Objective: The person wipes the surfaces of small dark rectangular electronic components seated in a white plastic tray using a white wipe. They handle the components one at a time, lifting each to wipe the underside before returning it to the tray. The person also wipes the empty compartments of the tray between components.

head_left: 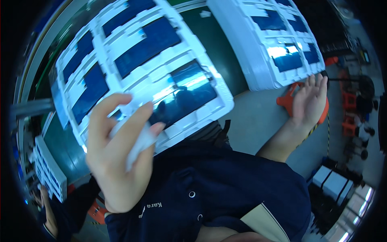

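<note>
My left hand (117, 153) is raised over the near left part of a white moulded tray (219, 107). Its fingers are curled, with a crumpled white cloth (141, 147) held against the palm. Dark glossy rectangular panels, which look like screens, lie in the tray's compartments; the nearest panel (193, 94) reflects bright light. My right hand (310, 101) is open, palm turned up and fingers stretched out, just off the near corner of a second stack of white trays (248, 68). That stack's top tray also carries dark panels, such as one (288, 60) by the near edge.
Both trays rest on a green table (219, 44). A metal bar (32, 108) reaches in at the left. Orange stools (286, 101) stand beyond my right hand. At lower left, a co-worker's arm (49, 211) is beside another panel tray (50, 169). Other people sit far right.
</note>
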Motion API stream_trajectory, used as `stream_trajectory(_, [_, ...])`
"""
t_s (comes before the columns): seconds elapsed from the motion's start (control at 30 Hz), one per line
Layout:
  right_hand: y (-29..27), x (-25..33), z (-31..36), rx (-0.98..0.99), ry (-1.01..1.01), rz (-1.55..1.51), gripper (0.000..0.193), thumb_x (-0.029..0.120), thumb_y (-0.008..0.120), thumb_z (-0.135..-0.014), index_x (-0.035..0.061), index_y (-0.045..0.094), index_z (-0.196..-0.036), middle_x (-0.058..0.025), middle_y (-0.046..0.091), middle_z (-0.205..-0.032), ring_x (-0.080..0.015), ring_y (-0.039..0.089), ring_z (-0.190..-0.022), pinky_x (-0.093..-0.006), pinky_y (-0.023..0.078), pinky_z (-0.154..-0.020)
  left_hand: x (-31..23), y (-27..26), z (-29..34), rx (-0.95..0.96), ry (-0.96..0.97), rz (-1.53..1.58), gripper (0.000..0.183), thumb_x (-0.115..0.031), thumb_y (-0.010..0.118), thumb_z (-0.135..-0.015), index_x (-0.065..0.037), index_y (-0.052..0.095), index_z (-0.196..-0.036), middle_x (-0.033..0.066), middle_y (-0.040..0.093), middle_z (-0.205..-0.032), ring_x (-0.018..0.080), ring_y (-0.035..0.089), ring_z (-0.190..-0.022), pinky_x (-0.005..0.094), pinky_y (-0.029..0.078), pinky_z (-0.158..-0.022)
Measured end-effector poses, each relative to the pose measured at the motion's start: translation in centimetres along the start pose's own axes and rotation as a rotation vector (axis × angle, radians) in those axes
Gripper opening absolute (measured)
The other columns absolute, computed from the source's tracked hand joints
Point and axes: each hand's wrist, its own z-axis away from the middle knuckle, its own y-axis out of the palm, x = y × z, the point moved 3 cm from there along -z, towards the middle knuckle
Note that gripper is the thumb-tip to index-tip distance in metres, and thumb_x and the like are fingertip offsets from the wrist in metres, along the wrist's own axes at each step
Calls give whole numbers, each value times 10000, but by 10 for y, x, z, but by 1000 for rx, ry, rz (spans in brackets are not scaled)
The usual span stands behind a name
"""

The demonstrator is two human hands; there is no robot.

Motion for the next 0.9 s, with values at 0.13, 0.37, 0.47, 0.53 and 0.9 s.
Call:
stream_trajectory(0.13, [10,18,0,-58,74,15,836,358,505,-985,-57,-13,-1492,-307,5,-1545,-347,-15,-1475,-393,24,-1183,6,-22,5,-80,100,-7,306,-25,780,-702,0,717,-1000,174,569,-1186,102,463,-619,232,382,-597])
stream_trajectory(0.37, [1,41,-5,-90,213,-226,857,315,458,-988,-9,-155,-1492,-323,-130,-1546,-405,-139,-1457,-465,-60,-1183,25,-31,15,-130,10,-55,189,-112,709,-829,-43,716,-1006,190,573,-1249,284,556,-1153,365,448,-908])
stream_trajectory(0.47, [1,48,-8,-158,240,-312,801,224,452,-981,0,-109,-1506,-283,-69,-1572,-421,-82,-1463,-524,-23,-1179,30,-34,18,-122,25,-25,192,-123,709,-840,-45,711,-1015,192,560,-1267,279,564,-1136,356,455,-895])
stream_trajectory(0.53, [-9,48,-13,-213,176,-322,789,174,485,-963,11,-52,-1518,-254,28,-1572,-426,-7,-1461,-528,50,-1178,34,-33,18,-157,75,-19,250,-74,736,-776,-15,700,-1016,236,540,-1264,185,549,-833,300,445,-775])
stream_trajectory(0.9, [-38,45,-27,-278,244,-421,756,54,548,-910,2,85,-1506,-221,283,-1460,-385,233,-1386,-446,392,-1017,48,-37,19,-143,37,19,189,-114,700,-850,-40,699,-1024,218,533,-1295,239,602,-1043,308,472,-831])
